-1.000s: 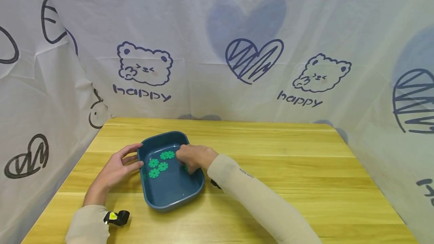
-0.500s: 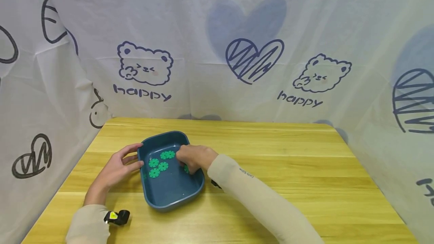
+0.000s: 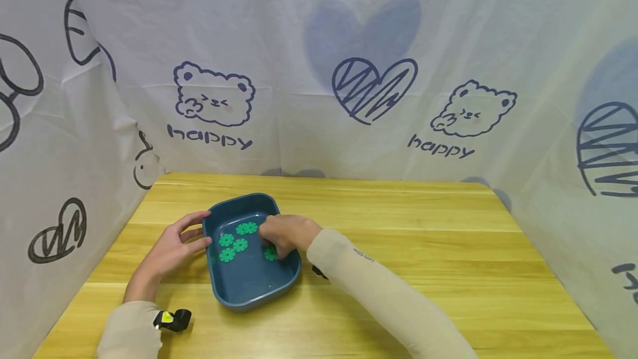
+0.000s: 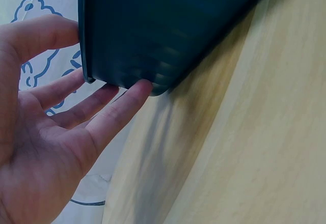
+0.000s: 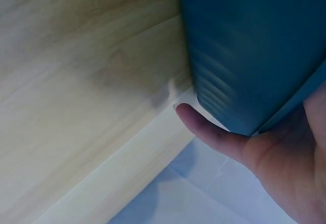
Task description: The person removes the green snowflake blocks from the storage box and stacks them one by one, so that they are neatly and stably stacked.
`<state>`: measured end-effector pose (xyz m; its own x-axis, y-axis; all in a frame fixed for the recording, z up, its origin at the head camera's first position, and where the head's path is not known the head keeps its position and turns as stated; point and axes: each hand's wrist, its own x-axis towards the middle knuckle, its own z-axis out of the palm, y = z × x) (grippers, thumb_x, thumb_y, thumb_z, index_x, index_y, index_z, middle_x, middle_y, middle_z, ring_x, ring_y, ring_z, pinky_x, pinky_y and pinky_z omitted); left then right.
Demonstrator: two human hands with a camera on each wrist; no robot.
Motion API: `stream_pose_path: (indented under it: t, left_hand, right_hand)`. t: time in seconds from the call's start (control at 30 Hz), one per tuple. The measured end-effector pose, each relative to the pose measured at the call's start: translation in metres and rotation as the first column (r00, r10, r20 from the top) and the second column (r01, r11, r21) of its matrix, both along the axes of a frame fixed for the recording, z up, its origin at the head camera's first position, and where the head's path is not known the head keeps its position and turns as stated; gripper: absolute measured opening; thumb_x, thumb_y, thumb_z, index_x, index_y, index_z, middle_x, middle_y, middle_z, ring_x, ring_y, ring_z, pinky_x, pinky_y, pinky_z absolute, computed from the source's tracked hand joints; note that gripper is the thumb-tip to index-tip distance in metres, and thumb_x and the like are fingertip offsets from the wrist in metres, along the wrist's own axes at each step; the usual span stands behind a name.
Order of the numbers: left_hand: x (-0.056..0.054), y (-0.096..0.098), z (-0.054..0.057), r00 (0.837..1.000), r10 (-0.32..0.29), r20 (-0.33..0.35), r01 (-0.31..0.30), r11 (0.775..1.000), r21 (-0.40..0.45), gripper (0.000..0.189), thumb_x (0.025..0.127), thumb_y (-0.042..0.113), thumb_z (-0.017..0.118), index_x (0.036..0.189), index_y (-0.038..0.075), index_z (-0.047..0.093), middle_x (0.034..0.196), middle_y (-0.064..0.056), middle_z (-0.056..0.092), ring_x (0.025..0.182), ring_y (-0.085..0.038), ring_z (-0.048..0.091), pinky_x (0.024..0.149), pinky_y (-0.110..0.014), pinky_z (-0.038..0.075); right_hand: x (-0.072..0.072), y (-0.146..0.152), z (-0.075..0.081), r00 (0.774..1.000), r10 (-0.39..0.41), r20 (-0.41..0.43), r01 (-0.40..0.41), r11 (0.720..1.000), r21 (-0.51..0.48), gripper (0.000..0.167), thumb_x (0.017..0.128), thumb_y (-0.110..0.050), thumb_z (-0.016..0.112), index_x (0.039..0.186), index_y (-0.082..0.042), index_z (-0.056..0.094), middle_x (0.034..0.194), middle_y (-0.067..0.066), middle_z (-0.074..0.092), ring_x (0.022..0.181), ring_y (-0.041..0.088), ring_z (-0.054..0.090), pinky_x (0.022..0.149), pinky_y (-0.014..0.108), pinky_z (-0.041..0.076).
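A dark blue rectangular tray point(image 3: 253, 292) stands on the table's left half. Inside lie several flat green notched discs point(image 3: 227, 255), like plastic snowflake pieces, grouped at its left and far part. My left hand point(image 3: 171, 248) rests spread fingertips against the tray's outer left wall and rim; the left wrist view shows its fingers point(image 4: 122, 109) fairly straight. Over the right rim my right hand point(image 3: 289, 232) reaches in with bent fingers. One green disc point(image 3: 271, 254) shows beside them, partly covered; whether it is pinched is hidden. Outside the tray, one finger point(image 5: 209, 132) extends in the right wrist view.
The wooden table point(image 3: 423, 254) extends to the right of the tray. White cloth point(image 3: 299, 143) printed with bears and hearts hangs behind and at both sides. A black wrist camera point(image 3: 173, 320) sits on the left sleeve.
The green disc by my right fingers has shifted slightly left and nearer, and more of it shows. Both hands and the tray stay almost where they were.
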<state>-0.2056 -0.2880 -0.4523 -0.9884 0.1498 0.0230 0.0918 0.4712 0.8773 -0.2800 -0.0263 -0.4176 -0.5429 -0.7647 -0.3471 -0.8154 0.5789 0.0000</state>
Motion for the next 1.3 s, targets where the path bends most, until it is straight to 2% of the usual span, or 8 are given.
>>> stream_pose_path:
  t: [0.23, 0.57, 0.73, 0.87, 1.03, 1.3]
  left_hand:
    - [-0.001, 0.000, 0.002, 1.000, 0.005, 0.012, -0.005, 1.000, -0.003, 0.068, 0.099, 0.015, 0.069, 0.158, 0.006, 0.036, 0.161, -0.029, 0.034, 0.143, -0.053, 0.045, 0.104, -0.042, 0.057]
    - [0.000, -0.001, 0.000, 1.000, 0.000, 0.007, 0.000, 1.000, 0.010, 0.068, 0.099, 0.015, 0.068, 0.158, 0.006, 0.036, 0.161, -0.029, 0.034, 0.142, -0.054, 0.045, 0.102, -0.038, 0.058]
    - [0.000, -0.001, -0.001, 1.000, -0.003, 0.003, 0.003, 1.000, 0.027, 0.068, 0.099, 0.016, 0.069, 0.158, 0.005, 0.036, 0.161, -0.029, 0.035, 0.142, -0.053, 0.046, 0.099, -0.031, 0.059]
    - [0.000, -0.001, -0.001, 1.000, -0.007, 0.001, 0.007, 0.999, 0.033, 0.068, 0.099, 0.016, 0.069, 0.158, 0.005, 0.037, 0.160, -0.029, 0.035, 0.142, -0.053, 0.046, 0.097, -0.025, 0.059]
    - [0.000, -0.001, -0.002, 1.000, -0.009, -0.006, 0.010, 1.000, 0.020, 0.068, 0.099, 0.016, 0.069, 0.157, 0.004, 0.037, 0.160, -0.029, 0.035, 0.141, -0.053, 0.047, 0.097, -0.026, 0.059]
    - [-0.001, -0.002, -0.003, 1.000, 0.001, -0.011, -0.001, 1.000, -0.007, 0.067, 0.099, 0.016, 0.068, 0.158, 0.005, 0.037, 0.160, -0.029, 0.035, 0.141, -0.053, 0.047, 0.102, -0.039, 0.058]
  right_hand:
    - [-0.002, 0.003, 0.001, 0.999, 0.008, 0.031, -0.006, 0.999, -0.040, 0.023, 0.084, -0.023, 0.087, 0.104, -0.016, 0.078, 0.099, -0.004, 0.075, 0.081, 0.007, 0.063, 0.079, 0.019, 0.059]
    - [0.000, 0.002, -0.004, 0.999, 0.034, -0.018, -0.034, 0.999, -0.021, 0.019, 0.085, -0.028, 0.087, 0.097, -0.017, 0.077, 0.092, -0.005, 0.075, 0.076, 0.007, 0.065, 0.073, 0.019, 0.058]
    - [0.002, 0.002, -0.004, 0.999, 0.025, -0.027, -0.025, 0.999, -0.019, 0.019, 0.085, -0.029, 0.087, 0.095, -0.017, 0.077, 0.090, -0.005, 0.074, 0.074, 0.007, 0.064, 0.070, 0.018, 0.057]
    - [0.001, 0.007, -0.001, 0.999, 0.029, -0.016, -0.030, 0.996, -0.084, 0.021, 0.086, -0.030, 0.086, 0.099, -0.016, 0.078, 0.089, -0.006, 0.073, 0.075, 0.007, 0.063, 0.070, 0.019, 0.054]
    - [-0.001, 0.015, 0.005, 0.998, 0.035, -0.044, -0.043, 0.978, -0.202, 0.029, 0.087, -0.036, 0.083, 0.109, -0.018, 0.079, 0.098, -0.009, 0.076, 0.086, 0.004, 0.063, 0.081, 0.023, 0.049]
    - [-0.001, 0.033, 0.015, 0.998, 0.060, -0.022, -0.063, 0.908, -0.415, 0.029, 0.086, -0.031, 0.081, 0.111, -0.016, 0.080, 0.104, -0.005, 0.077, 0.093, 0.005, 0.068, 0.082, 0.013, 0.050]
